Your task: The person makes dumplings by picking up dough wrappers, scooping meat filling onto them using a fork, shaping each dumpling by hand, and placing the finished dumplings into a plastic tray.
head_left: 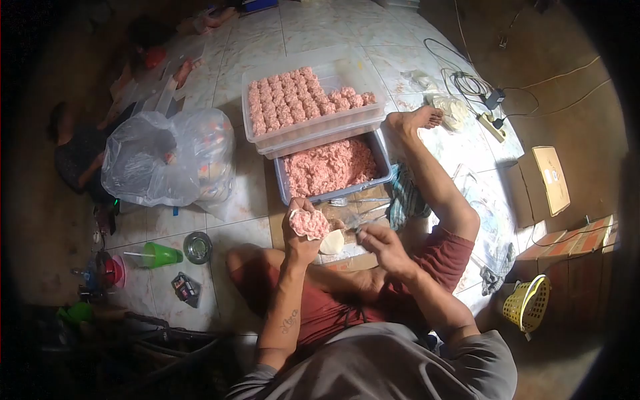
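In my left hand [301, 248] rests a dumpling [309, 225], a pale thin wrapper heaped with pink minced filling, with my fingers cupped around it. My right hand [387, 251] is closed on a thin metal utensil [355, 223], blurred, so its exact kind does not show. Between my hands lies a pale round stack of wrappers [331, 243]. Just beyond them stands a grey-blue bin [283, 185] of pink minced filling [327, 170]. Behind it, a clear plastic container [307, 135] holds rows of pink dumplings [283, 100].
A big clear plastic bag [143, 160] stands on the left, near another person [77, 153]. Closer are a green cup [162, 254] and a glass ashtray [197, 247]. A yellow basket [527, 303], cardboard boxes [567, 247] and cables with a power strip [492, 127] lie right.
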A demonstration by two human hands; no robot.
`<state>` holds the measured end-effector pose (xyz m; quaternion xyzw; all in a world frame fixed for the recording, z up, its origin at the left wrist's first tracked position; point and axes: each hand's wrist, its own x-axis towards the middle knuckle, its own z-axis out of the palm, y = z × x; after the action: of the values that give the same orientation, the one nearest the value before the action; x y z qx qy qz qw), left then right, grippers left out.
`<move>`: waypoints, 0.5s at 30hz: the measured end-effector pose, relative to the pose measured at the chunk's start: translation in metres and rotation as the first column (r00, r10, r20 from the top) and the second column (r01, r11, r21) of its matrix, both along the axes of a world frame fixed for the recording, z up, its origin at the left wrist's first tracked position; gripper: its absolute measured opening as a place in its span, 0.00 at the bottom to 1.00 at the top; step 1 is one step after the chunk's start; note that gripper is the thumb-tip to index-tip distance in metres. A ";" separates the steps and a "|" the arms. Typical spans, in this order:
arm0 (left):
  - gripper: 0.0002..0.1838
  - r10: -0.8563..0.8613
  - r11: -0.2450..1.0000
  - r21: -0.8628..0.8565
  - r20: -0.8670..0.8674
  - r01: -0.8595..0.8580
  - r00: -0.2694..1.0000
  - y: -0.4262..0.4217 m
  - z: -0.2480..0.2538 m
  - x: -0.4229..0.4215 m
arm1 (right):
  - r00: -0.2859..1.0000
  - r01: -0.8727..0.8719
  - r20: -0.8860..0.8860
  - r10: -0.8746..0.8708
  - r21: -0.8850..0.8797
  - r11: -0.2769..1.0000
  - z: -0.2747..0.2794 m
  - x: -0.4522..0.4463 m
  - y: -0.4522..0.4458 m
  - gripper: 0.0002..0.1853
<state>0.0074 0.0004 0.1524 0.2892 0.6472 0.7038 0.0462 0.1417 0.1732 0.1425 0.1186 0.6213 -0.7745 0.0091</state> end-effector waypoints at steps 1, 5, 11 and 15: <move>0.18 -0.095 0.972 0.233 0.280 0.028 0.955 0.004 -0.003 0.004 | 0.998 -0.020 0.064 0.028 -0.134 0.991 -0.006 0.002 -0.009 0.10; 0.18 -0.036 0.926 -0.371 -0.284 -0.075 0.958 0.005 0.015 0.004 | 0.970 0.071 -0.239 0.043 0.447 0.892 0.012 -0.014 -0.013 0.09; 0.24 0.126 0.992 -0.024 -0.007 -0.126 0.992 0.003 0.018 -0.002 | 0.992 0.088 -0.113 -0.049 0.372 0.924 0.008 0.003 0.001 0.10; 0.26 -0.138 0.990 -0.014 0.194 0.143 0.971 0.002 0.012 0.005 | 0.999 -0.005 -0.039 0.009 0.097 0.995 -0.002 0.002 -0.021 0.12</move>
<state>0.0127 0.0021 0.1641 0.2643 0.6274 0.7143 0.1623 0.1436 0.1526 0.1402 0.1014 0.6586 -0.7456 -0.0060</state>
